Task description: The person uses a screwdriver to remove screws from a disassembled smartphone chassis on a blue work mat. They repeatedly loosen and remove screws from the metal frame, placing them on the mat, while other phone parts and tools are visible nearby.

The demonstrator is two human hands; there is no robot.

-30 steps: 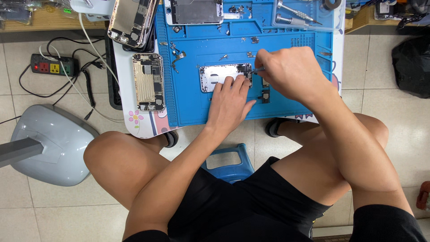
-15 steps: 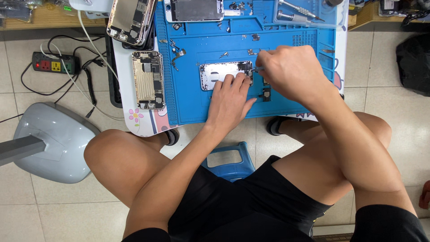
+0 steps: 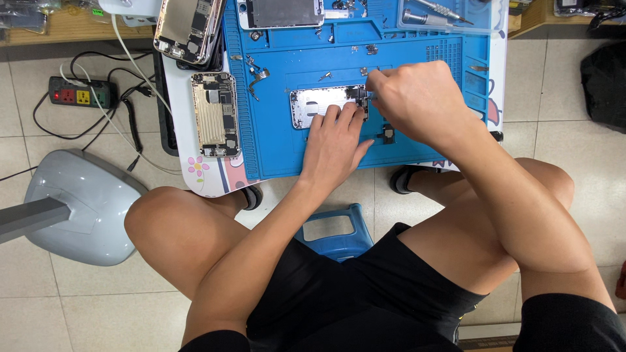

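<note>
Status: opened silver phone rear housing, flat rectangular metal shell [image 3: 323, 105], lying long side across on blue silicone repair mat [image 3: 417, 140], approx. mat centre. Shell mostly stripped; dark components left only at its 3 o'clock end. Small loose screws and metal brackets [image 3: 255, 73] scattered over mat at 10–12 o'clock of shell; one small dark part [image 3: 387, 135] set at 4 o'clock of it. Judged: teardown well advanced, last parts at 3 o'clock end not yet out.

Left hand [image 3: 336, 146]: palm down, entering from 6 o'clock, fingers spread slightly and pressed flat on shell's lower edge, bracing it against mat. No pinch.

Right hand [image 3: 417, 104]: entering from 4 o'clock, forearm crossing above thigh, knuckles up, fingers curled tight, tips pressed together at shell's 3 o'clock end. Thin tool tip [image 3: 372, 98] protruding at 9 o'clock of fist, prob. tweezers or fine driver; too small to confirm.

Surroundings: second opened gold-toned phone body [image 3: 214, 114] at 9 o'clock of mat on white table edge [image 3: 179, 137]; third opened phone [image 3: 189, 29] at 11 o'clock; clear tray with silver drivers [image 3: 433, 13] at 1 o'clock; power strip [image 3: 81, 92] on tiled floor [image 3: 574, 163].
</note>
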